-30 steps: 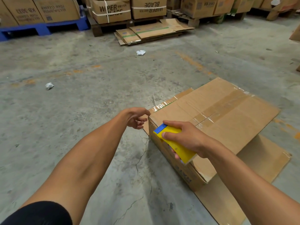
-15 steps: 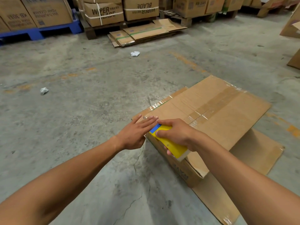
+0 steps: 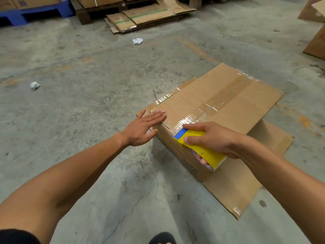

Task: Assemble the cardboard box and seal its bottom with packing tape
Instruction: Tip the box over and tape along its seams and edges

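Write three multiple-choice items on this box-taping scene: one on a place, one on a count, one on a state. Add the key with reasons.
1. Where does the left hand rest?
A. flat on the near corner of the cardboard box
B. on the blue pallet
C. on the floor

2. How many crumpled white scraps lie on the concrete floor?
A. none
B. two
C. five

3. What is the right hand doing?
A. hanging empty
B. holding the yellow tape dispenser at the box's near edge
C. lifting a flap

Key: 1 A, the fingers lie spread on the box top. 2 B, one scrap at left, another farther back. 3 B, the grip wraps the dispenser, with clear tape running from it.
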`<state>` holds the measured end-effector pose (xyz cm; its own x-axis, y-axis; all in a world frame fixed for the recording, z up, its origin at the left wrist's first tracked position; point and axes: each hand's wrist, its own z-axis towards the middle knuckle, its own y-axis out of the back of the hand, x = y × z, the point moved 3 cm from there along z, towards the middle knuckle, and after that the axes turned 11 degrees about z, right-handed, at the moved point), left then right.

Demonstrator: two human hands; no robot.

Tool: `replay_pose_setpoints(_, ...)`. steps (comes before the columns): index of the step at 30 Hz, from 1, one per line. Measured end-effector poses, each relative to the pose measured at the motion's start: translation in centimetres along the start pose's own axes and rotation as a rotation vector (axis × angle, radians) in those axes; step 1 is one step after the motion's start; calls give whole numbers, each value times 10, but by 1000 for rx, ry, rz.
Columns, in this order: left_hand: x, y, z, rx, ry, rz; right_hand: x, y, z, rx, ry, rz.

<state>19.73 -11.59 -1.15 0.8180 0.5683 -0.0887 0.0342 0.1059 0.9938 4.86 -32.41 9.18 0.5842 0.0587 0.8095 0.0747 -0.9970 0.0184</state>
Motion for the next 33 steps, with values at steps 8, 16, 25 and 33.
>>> replay_pose_setpoints(8,-49,8,13,-10,-114,58,0,0,9,-28,35,-41)
replay_pose_setpoints(16,-50,-7,11,-21,-113,38,-1,0,11,15,-11,-84)
replay_pose_setpoints(25,-50,-5,12,-63,-106,36,-16,12,-26,36,-103,-108)
replay_pose_setpoints(33,-58,1,14,-52,-51,77,-43,6,-44,-44,-31,-73)
